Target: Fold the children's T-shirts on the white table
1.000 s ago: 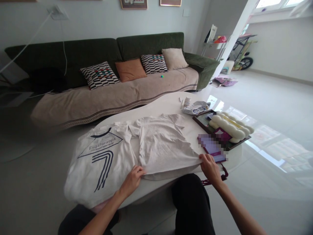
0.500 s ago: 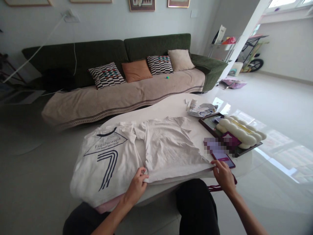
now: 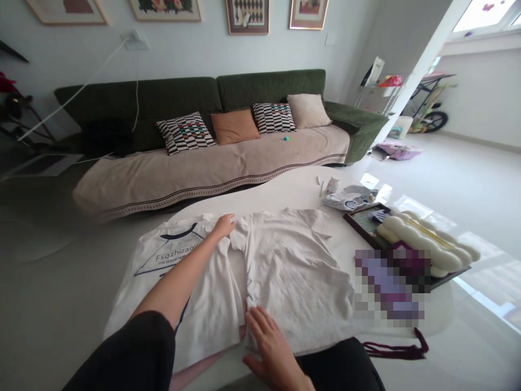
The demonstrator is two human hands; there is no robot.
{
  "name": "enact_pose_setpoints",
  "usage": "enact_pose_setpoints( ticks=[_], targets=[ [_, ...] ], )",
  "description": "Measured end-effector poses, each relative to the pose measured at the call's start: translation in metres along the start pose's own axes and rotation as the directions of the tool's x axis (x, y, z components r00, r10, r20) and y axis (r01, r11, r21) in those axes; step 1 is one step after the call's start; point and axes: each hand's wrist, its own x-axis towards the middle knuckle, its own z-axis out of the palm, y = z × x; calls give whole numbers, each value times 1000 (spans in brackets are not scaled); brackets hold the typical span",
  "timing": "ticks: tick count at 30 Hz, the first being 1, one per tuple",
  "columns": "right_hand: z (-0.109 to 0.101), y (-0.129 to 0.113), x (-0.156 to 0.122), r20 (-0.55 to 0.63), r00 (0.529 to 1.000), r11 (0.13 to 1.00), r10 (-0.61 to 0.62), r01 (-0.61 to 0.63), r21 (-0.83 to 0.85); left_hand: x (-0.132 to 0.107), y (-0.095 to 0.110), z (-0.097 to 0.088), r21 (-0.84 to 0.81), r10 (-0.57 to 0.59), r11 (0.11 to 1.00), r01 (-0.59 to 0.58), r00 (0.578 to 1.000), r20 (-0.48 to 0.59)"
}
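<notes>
The left hand (image 3: 223,224) pinches the plain pale-grey cotton T-shirt (image 3: 297,271) at its 11 o'clock corner; the right hand (image 3: 268,347) lies flat and open at 7 o'clock.

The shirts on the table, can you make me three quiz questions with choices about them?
1. Where is the left hand?
A. at the plain shirt's far corner
B. on the tray
C. on the sofa

2. What colour is the print on the other shirt?
A. red
B. dark blue
C. green

3. How does the right hand lie?
A. in a fist
B. flat on the plain shirt
C. in the air

Answers: 1 A, the fingers reach that corner. 2 B, the letters are navy. 3 B, the fingers are spread on the cloth.
</notes>
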Motion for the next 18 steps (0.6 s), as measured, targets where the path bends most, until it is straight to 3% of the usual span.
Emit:
enact_pose_setpoints(
  ticks=[4,7,9,14,18],
  targets=[
    [47,24,-9,-46,999,999,22,-24,-28,37,-5,20,31,-20,999,18,997,74],
    [62,42,-19,-131,991,1000,-14,11,-24,43,-12,28,37,-34,999,29,990,134],
    [66,40,-21,-154,988,1000,3,-6,-23,44,-17,25,23,-40,999,37,987,156],
    [50,8,-9,-145,971,981,192,-190,25,40,-28,1,-68,-29,997,40,988,154],
    [15,-5,-8,-175,957,942,232,-176,286,35,-29,-18,-162,-81,981,109,982,172]
  ],
)
